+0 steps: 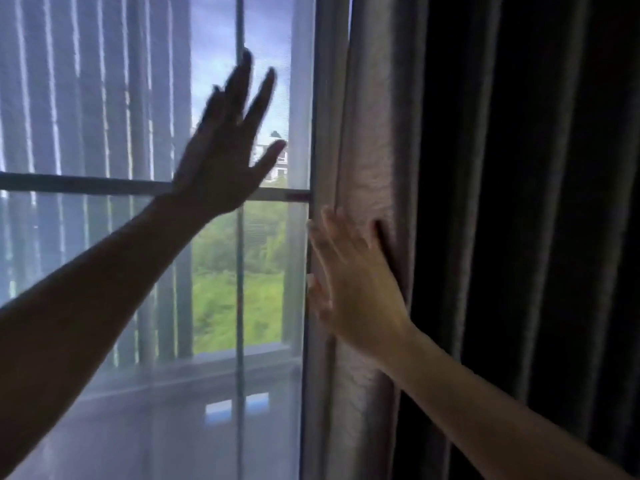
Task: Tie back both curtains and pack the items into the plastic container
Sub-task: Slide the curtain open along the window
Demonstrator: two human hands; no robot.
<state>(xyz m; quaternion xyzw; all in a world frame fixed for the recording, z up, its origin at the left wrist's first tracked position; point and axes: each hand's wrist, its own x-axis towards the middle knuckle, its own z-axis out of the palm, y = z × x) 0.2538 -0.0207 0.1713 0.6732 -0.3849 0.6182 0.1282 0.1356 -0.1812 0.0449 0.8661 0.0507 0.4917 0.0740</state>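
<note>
Right hand lies flat, fingers straight, on the grey curtain's leading fold beside the window. Left hand is spread, empty, before the glass. Curtain looks soft, heavy; best gathered mid-height around its folds.

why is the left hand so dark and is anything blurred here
Head view: the left hand is backlit by the bright window, so it reads as a silhouette; the right hand, on the curtain, catches light, its fingertips smeared by motion blur; the curtain's right folds sink into near black.
</note>
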